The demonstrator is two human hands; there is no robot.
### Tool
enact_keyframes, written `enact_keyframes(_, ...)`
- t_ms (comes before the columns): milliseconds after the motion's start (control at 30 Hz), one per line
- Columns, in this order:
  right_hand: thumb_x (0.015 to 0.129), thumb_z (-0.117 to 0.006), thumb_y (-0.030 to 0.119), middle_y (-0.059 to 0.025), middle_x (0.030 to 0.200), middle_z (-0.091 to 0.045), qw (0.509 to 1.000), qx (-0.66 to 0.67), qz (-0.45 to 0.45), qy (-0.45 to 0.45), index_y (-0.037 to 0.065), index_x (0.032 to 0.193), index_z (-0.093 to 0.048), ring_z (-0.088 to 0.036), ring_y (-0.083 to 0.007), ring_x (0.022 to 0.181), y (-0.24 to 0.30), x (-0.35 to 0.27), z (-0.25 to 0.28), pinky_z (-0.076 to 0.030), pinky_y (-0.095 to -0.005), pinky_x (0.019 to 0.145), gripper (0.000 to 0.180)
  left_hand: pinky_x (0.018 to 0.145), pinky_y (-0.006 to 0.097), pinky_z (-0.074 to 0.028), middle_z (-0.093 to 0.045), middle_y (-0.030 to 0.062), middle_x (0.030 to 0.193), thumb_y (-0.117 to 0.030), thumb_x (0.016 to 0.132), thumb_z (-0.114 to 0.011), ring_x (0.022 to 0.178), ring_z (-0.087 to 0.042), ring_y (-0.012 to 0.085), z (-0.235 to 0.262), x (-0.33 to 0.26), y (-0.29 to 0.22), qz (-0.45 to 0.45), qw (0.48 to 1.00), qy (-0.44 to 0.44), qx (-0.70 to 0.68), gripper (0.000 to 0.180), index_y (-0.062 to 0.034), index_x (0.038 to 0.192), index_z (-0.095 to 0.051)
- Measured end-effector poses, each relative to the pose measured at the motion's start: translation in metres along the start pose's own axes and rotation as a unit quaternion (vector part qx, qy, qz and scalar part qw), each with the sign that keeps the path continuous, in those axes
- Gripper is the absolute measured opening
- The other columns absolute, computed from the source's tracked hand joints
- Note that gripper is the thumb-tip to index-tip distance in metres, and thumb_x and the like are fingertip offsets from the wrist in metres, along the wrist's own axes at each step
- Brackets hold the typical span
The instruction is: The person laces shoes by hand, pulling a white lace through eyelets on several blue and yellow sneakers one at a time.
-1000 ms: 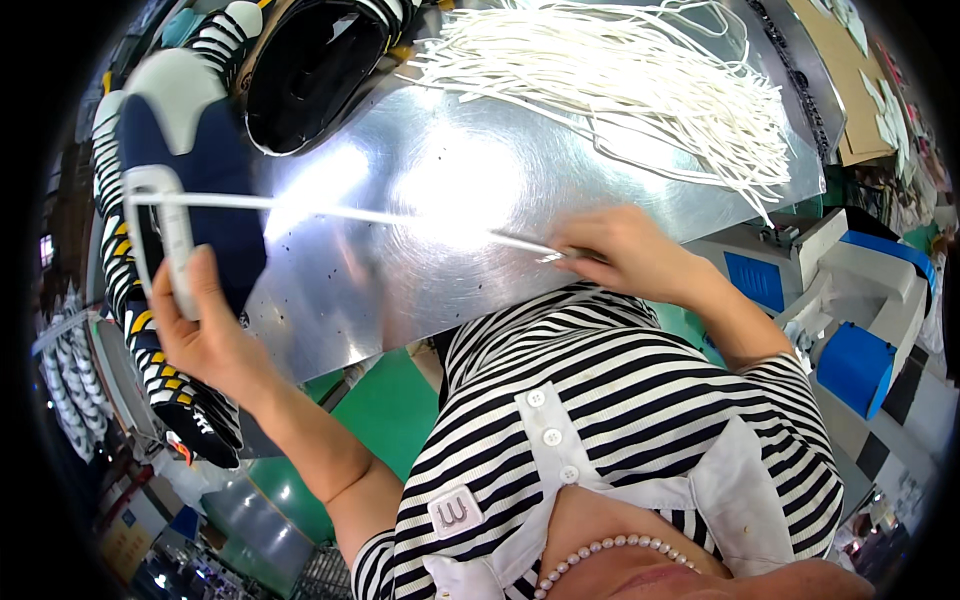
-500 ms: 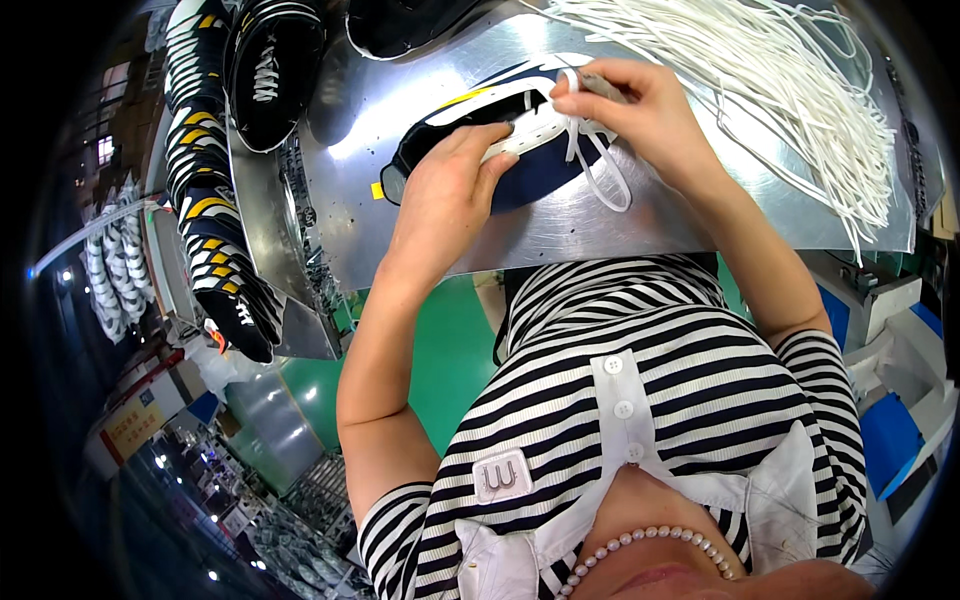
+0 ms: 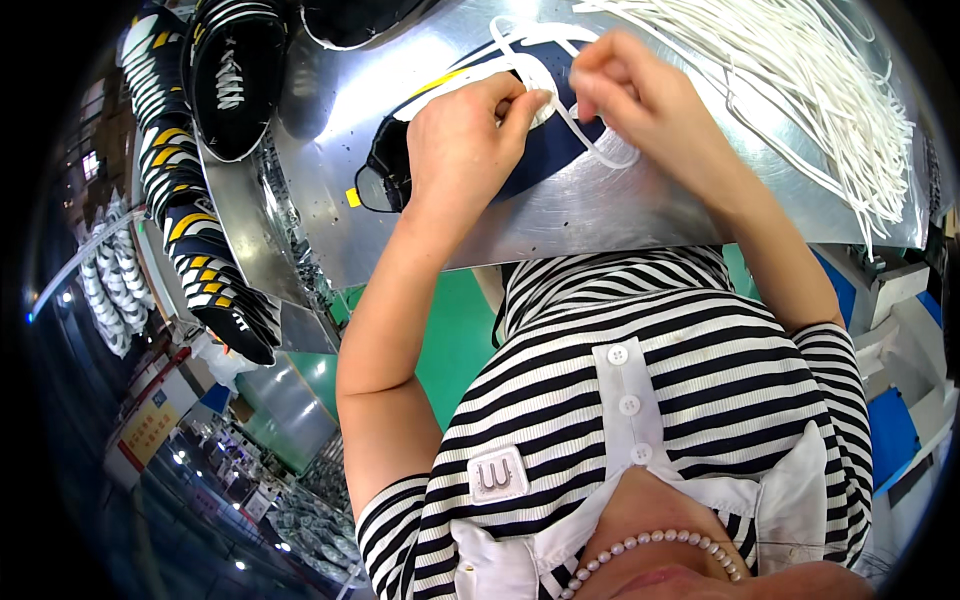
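Observation:
A dark navy shoe upper (image 3: 545, 165) with white and yellow trim lies on the metal tabletop. Over its white eyelet area, my left hand (image 3: 465, 140) is closed, thumb and forefinger pinched on a white shoelace (image 3: 612, 163). The lace arcs above the upper and hangs in a loop on its near right side. Just right of the upper, my right hand (image 3: 650, 110) is raised with curled fingers, partly smeared by motion. Anything inside those fingers is hidden.
A bundle of white laces (image 3: 810, 100) spreads over the right of the metal table (image 3: 400, 240). More dark shoe uppers (image 3: 235, 95) lie at the far left. A long row of striped uppers (image 3: 185, 190) runs down the left edge.
My left hand has shifted right and up to the lace. My right hand has moved slightly right; the grey-handled tool it held no longer shows. The lace now forms a wider loop.

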State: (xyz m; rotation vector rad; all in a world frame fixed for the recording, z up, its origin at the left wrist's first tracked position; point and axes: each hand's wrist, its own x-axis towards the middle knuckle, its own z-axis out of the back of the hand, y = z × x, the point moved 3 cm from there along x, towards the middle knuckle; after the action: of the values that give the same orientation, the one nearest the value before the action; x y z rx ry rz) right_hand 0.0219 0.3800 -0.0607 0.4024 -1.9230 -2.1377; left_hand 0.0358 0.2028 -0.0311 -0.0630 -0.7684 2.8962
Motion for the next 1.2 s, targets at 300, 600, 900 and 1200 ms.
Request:
enact_keyframes(300,0.091,-0.063,0.014,-0.0103,0.066,-0.065,0.991,-0.125,0.029,0.033,0.003,0.091,-0.059,-0.064,-0.0241,0.059,-0.005,-0.016,-0.003,-0.048,-0.0331,0.055,0.012,0.052,0.028,-0.041,-0.058,0.0044,0.058,-0.027,0.087,-0.072,0.052,-0.051,0.0112,-0.001,0.002,0.0,-0.015,1.0,-0.001,0.0,0.027,-0.0018,0.08,-0.068)
enact_keyframes(600,0.079,-0.061,0.005,-0.0207,0.07,-0.064,0.93,-0.346,0.125,-0.003,-0.003,0.094,-0.049,-0.066,-0.0391,0.071,-0.006,-0.009,-0.038,-0.052,-0.0458,0.061,0.022,0.072,0.035,-0.053,-0.07,0.0107,0.093,-0.007,0.082,-0.069,0.083,-0.068,0.0268,-0.006,-0.014,0.003,-0.083,0.993,0.024,-0.085,0.018,-0.0027,0.099,-0.067)
enact_keyframes(900,0.091,-0.068,0.021,-0.0035,0.093,-0.068,0.991,-0.105,0.065,-0.06,0.002,0.113,-0.062,-0.063,-0.0099,0.084,-0.002,0.003,0.079,-0.048,-0.0226,0.074,0.029,0.061,0.033,-0.048,-0.059,0.0037,0.075,-0.008,0.077,-0.063,0.069,-0.061,0.0222,0.008,-0.055,-0.022,-0.295,0.948,-0.082,0.091,0.02,-0.0098,0.096,-0.069)
enact_keyframes(1200,0.083,-0.077,0.012,-0.009,0.098,-0.069,0.999,0.005,0.006,-0.049,0.002,0.121,-0.054,-0.065,-0.0123,0.088,0.01,-0.011,-0.011,-0.052,-0.024,0.077,0.045,0.095,0.03,-0.038,-0.066,0.0008,0.103,-0.043,0.091,-0.066,0.101,-0.054,0.0115,0.016,-0.041,0.02,0.261,0.872,0.264,-0.319,0.042,-0.0056,0.11,-0.07)
